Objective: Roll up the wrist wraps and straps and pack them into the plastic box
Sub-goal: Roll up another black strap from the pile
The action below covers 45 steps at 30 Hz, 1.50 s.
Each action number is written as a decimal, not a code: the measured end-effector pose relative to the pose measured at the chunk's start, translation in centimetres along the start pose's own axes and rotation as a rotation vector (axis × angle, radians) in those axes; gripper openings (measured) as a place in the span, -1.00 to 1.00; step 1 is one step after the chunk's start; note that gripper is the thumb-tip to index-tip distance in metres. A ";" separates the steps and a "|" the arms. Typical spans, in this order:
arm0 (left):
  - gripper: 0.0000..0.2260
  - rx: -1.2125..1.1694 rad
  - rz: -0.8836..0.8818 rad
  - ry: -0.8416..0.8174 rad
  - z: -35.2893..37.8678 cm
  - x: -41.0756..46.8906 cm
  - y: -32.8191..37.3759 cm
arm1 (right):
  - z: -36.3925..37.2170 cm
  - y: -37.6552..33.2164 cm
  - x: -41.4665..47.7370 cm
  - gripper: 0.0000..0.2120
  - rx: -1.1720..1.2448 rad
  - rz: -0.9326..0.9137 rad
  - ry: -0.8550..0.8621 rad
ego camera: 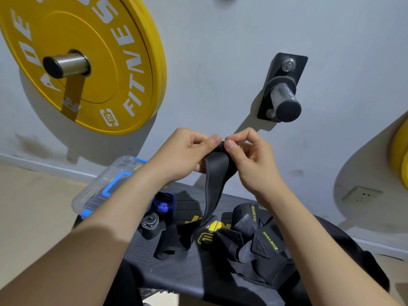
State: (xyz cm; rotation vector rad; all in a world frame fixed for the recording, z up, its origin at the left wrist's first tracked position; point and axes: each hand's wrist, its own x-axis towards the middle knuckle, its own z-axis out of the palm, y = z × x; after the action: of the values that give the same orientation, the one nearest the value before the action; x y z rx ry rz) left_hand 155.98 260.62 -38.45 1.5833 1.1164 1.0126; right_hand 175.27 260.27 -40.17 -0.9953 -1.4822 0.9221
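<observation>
Several wraps (265, 241) litter bench (154, 268) below pinched strap (215, 173).

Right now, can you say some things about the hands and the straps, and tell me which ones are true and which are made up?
1. The left hand and the right hand both pinch the top end of the black strap. True.
2. The black strap is rolled up tight. False: it hangs loose, down to the bench.
3. A blue wrap lies on the bench near the plastic box. True.
4. The yellow weight plate lies on the bench. False: it hangs on a metal peg on the wall.
</observation>
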 end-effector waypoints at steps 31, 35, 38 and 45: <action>-0.70 0.234 0.155 0.204 2.2 -0.4 0.1 | 3.5 -1.4 -0.6 -0.81 -0.010 -0.005 0.065; -0.66 0.354 0.208 0.184 1.5 -0.4 0.0 | 3.4 -1.3 -0.9 -0.74 -0.184 -0.016 0.011; -0.76 0.376 0.204 0.146 1.1 -0.4 0.1 | 2.9 -1.0 -0.7 -0.77 -0.150 0.004 0.060; -0.64 0.137 0.052 0.090 0.9 -0.4 1.4 | 2.0 -1.8 -0.3 -0.92 0.031 -0.095 0.031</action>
State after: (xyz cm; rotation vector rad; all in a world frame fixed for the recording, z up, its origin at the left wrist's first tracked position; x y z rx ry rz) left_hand 157.02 259.82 -37.40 1.6969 1.2338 1.0696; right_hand 173.14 259.26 -38.84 -0.9054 -1.4722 0.8553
